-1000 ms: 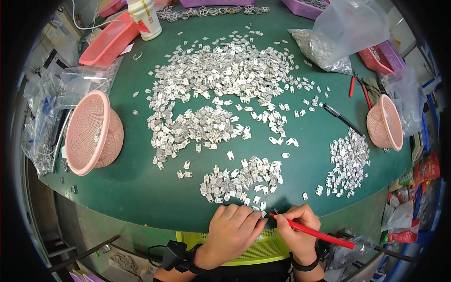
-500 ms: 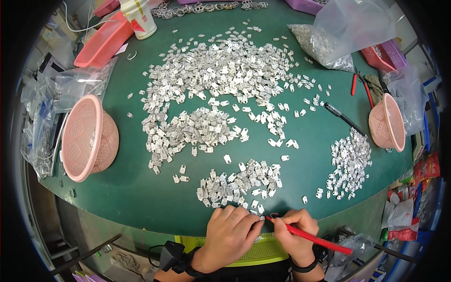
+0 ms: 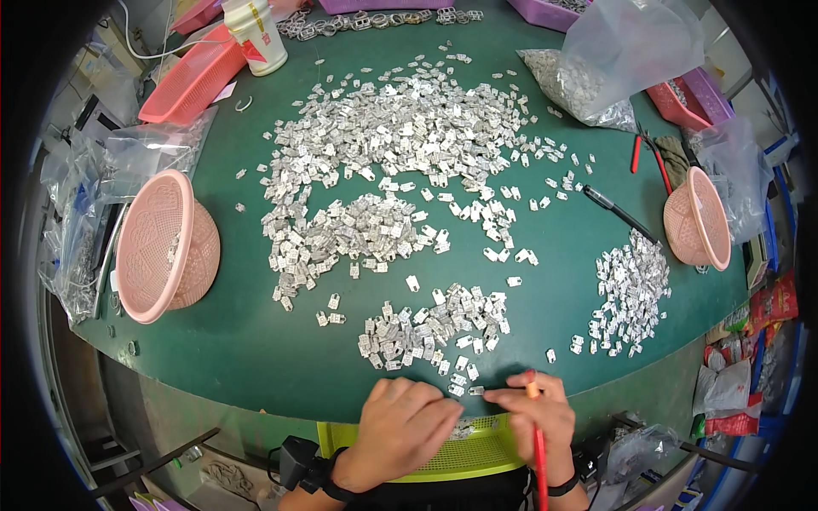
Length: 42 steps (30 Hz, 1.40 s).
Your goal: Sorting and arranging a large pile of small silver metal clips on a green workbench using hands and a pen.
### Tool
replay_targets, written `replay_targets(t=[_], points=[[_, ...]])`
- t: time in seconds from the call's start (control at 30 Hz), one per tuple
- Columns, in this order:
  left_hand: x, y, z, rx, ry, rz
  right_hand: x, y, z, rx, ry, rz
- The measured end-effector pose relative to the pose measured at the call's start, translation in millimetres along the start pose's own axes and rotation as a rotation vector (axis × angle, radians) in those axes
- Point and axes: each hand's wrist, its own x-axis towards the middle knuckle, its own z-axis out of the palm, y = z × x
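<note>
My right hand (image 3: 550, 415) holds a slim red pen-like tool (image 3: 538, 451), which stands nearly lengthwise through the fingers. The forefinger reaches left to the edge of a small silver metal tag (image 3: 475, 390) at the table's near edge. My left hand (image 3: 402, 433) lies curled beside it, back upward, its fingertips turned down over the near edge; whether they hold anything is hidden. Just beyond the hands is a small heap of silver tags (image 3: 439, 324). A yellow-green slotted tray (image 3: 477, 460) sits below the table edge under both hands, with a few tags in it.
Larger heaps of tags (image 3: 400, 128) spread over the green table (image 3: 256, 358), another pile (image 3: 630, 285) at right. Pink baskets (image 3: 207, 255) (image 3: 677, 223) stand at both sides. A black pen (image 3: 618, 211), red-handled pliers (image 3: 660, 166) and a plastic bag (image 3: 588, 85) lie at right.
The red tool has swung from pointing left at a tag to a nearly lengthwise position. A tag now lies on the table by the right forefinger, and the hands have drawn slightly apart.
</note>
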Motion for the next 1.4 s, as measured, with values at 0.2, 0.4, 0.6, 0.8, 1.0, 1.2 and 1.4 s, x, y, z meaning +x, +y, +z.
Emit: replay_targets(t=[0.2, 0.4, 0.6, 0.8, 1.0, 1.2, 1.4], points=[[0, -6, -1, 0.071, 0.115, -0.065, -3, 3, -10, -0.44, 0.011, 0.046], [3, 1, 5, 0.06, 0.094, -0.067, -1, 1, -14, -0.29, -0.1, 0.043], [14, 8, 15, 0.104, -0.019, 0.022, -9, 5, -19, 0.082, 0.148, 0.063], [15, 5, 19, 0.118, -0.028, 0.064, -3, -5, 2, 0.223, 0.164, 0.328], [15, 5, 21, 0.079, -0.018, 0.05, -4, 5, 8, 0.165, 0.109, 0.191], [17, 5, 19, 0.06, -0.019, 0.054, 0, 4, 9, 0.087, 0.095, 0.173], [17, 6, 19, 0.058, -0.009, 0.07, -3, 6, 7, 0.262, 0.221, 0.287]])
